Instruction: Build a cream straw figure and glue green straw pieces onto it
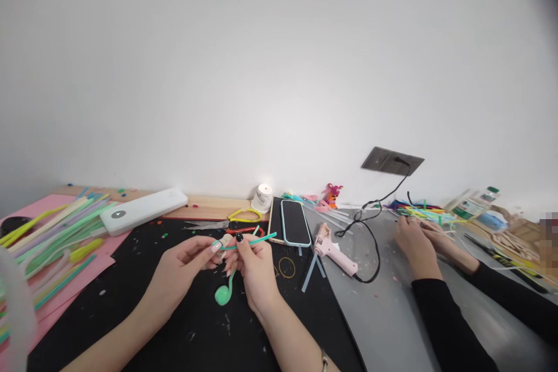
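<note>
My left hand (185, 264) and my right hand (253, 267) meet above the black mat (143, 308), both pinching a thin green straw (248, 241) that runs level between the fingertips and sticks out to the right. From the same spot a green strip hangs down to a rolled green coil (223, 295). Both hands are closed on the straw.
Coloured straws (56, 232) lie on pink paper at left, beside a white case (142, 209). Scissors (209, 224), a lit candle (263, 196), two phones (294, 222) and a pink glue gun (333, 247) with its black cord lie ahead. Another person's hands (418, 241) work at right.
</note>
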